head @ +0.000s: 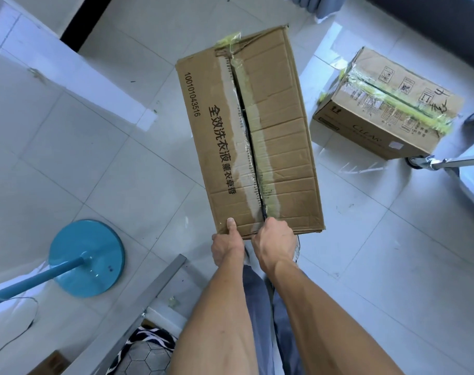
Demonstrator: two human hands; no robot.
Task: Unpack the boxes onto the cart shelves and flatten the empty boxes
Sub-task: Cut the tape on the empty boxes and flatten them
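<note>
Floor (100, 158): pale glossy tiles, carrying both boxes and the lamp base.
Large box (250, 131): brown cardboard, lying on the floor in the middle of the view, long side running away from the person; black printed characters and a number run along its left flap; the two top flaps meet at a dark centre seam (250, 142) edged with torn tape and bared paper.
Small box (387, 104): brown cardboard on the floor, right of the large box and apart from it; its top seam is covered with yellowish tape, with handling symbols printed on top.
Lamp base (87, 258): round, teal, on the floor at lower left, with a teal pole slanting off to the left edge.
Cart leg (446, 162): a metal tube with a caster, just beside the small box's near corner.
Right hand (275, 240): at the near end of the large box, fingers curled over the edge right at the seam, gripping the right flap's end.
Left hand (226, 246): gripping the near edge of the large box, thumb lying flat on the left flap, fingers hidden under the edge.
</note>
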